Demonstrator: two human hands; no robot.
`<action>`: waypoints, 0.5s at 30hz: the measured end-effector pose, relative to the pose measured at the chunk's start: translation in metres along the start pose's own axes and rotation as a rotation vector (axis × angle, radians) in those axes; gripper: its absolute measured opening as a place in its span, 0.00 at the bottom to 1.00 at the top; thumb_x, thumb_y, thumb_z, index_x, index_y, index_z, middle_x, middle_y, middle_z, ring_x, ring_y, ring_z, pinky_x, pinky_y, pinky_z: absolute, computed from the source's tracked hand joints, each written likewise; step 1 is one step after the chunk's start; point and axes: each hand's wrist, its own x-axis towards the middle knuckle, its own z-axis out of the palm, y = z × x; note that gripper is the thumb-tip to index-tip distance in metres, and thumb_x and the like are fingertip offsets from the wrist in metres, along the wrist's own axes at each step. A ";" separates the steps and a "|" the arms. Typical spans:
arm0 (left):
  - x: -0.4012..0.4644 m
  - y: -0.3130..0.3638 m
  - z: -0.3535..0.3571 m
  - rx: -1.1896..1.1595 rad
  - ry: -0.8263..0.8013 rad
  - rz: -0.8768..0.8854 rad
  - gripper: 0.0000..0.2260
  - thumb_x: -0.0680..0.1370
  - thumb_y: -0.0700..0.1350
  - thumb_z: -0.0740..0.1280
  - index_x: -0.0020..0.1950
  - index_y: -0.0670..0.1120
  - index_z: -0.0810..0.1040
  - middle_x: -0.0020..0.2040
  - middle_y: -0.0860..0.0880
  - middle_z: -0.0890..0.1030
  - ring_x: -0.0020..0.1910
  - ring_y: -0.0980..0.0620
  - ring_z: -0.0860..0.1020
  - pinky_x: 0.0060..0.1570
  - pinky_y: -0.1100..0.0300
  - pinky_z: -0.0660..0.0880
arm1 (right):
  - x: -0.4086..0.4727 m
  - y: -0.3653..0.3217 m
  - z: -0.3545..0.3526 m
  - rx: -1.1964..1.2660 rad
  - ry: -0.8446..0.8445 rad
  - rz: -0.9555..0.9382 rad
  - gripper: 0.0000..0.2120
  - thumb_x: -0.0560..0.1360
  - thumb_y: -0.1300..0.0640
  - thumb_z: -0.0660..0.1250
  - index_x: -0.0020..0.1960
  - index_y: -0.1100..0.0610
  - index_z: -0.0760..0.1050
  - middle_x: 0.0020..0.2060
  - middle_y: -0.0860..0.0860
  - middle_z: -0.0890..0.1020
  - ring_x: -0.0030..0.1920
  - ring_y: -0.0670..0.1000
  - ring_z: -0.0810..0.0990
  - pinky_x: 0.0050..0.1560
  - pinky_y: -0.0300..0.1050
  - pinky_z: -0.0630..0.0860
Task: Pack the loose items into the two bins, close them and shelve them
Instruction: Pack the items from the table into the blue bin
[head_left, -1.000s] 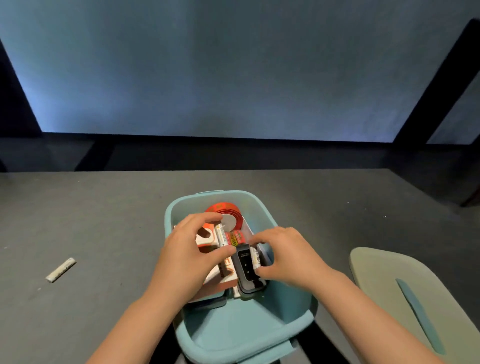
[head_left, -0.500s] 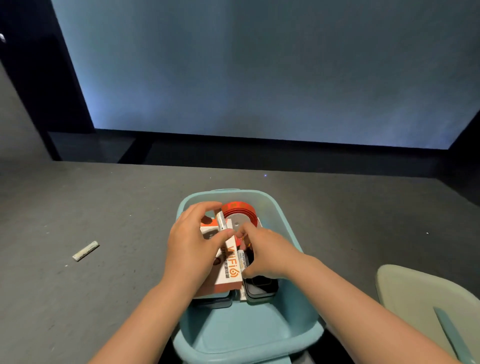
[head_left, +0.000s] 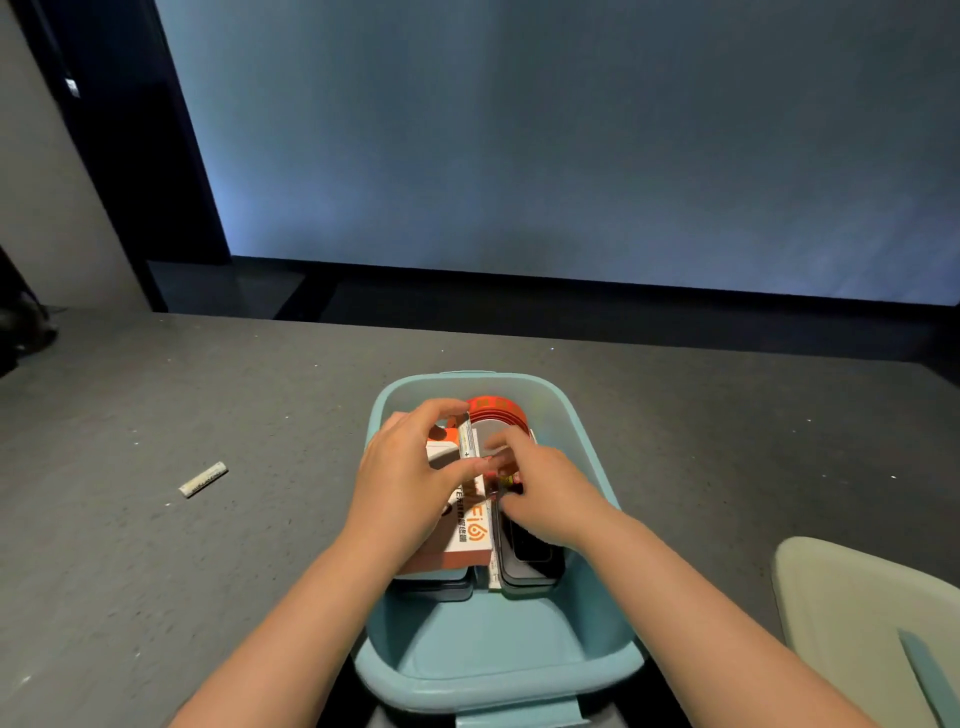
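**Head view: two hands busy inside the blue bin**

The head view shows a blue bin (head_left: 597, 639) near the front edge of the grey tabletop (head_left: 208, 571). Both hands are inside it. The left hand (head_left: 402, 488) pinches a small battery (head_left: 466, 439) between finger and thumb, above a white and orange box (head_left: 470, 530). The right hand (head_left: 545, 493) has curled fingers down among the things, but I cannot tell what it grips. A red tape roll (head_left: 498, 408) sits at the bin's far end. A black gadget (head_left: 530, 558) lies beside the box. Another battery (head_left: 203, 479) lies out on the tabletop, toward its left edge. A pale green lid (head_left: 852, 613) rests at the front right corner.
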 end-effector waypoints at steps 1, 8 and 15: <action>0.000 0.000 0.000 -0.012 -0.014 -0.012 0.22 0.65 0.53 0.76 0.57 0.60 0.75 0.49 0.63 0.77 0.49 0.63 0.72 0.46 0.65 0.67 | -0.002 0.000 -0.002 0.078 0.115 -0.004 0.21 0.72 0.67 0.62 0.61 0.49 0.69 0.52 0.46 0.79 0.52 0.47 0.78 0.55 0.49 0.77; 0.003 -0.001 -0.001 -0.302 -0.056 -0.107 0.25 0.64 0.43 0.79 0.56 0.59 0.74 0.51 0.61 0.81 0.44 0.60 0.80 0.45 0.69 0.74 | -0.007 -0.004 -0.005 0.392 0.217 -0.164 0.25 0.72 0.67 0.67 0.62 0.43 0.73 0.54 0.43 0.79 0.46 0.44 0.80 0.44 0.40 0.78; 0.004 -0.004 -0.003 -0.542 -0.170 -0.149 0.27 0.65 0.32 0.76 0.59 0.51 0.74 0.55 0.52 0.82 0.42 0.48 0.84 0.46 0.56 0.80 | -0.009 -0.006 -0.002 0.477 0.205 -0.258 0.30 0.65 0.59 0.76 0.60 0.34 0.73 0.47 0.41 0.81 0.50 0.45 0.81 0.46 0.37 0.79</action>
